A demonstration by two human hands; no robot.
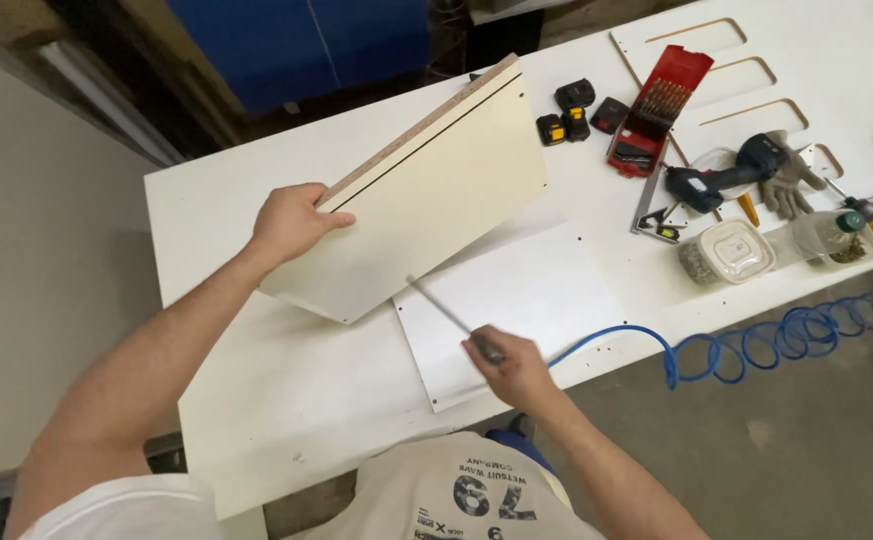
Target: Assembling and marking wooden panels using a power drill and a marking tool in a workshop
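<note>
Two hands at work over the white bench (256, 420). Left hand (291, 222) clamped on the top corner of a cream panel (436, 190), tilted up on its lower edge near the bench's left end, raw chipboard edge and a dark groove showing along the top. Right hand (511, 365) closed round an air blow gun (451, 318), thin metal nozzle aimed up-left toward the panel's lower edge, coiled blue hose (756, 345) trailing off the front edge to the right. Beneath the nozzle, flat on the bench, a second white panel (526, 290) with small drilled holes.

Judged as cleaning: blowing dust off the raised panel and out of its groove. Next move likely calls for holding the tilt steady and keeping the nozzle tip near the surface without touching it.

Toward the far right corner: red drill-bit case (661, 105), blue cordless drill (726, 175), grey work gloves (791, 180), black batteries (576, 110), two clear screw tubs (726, 250).
</note>
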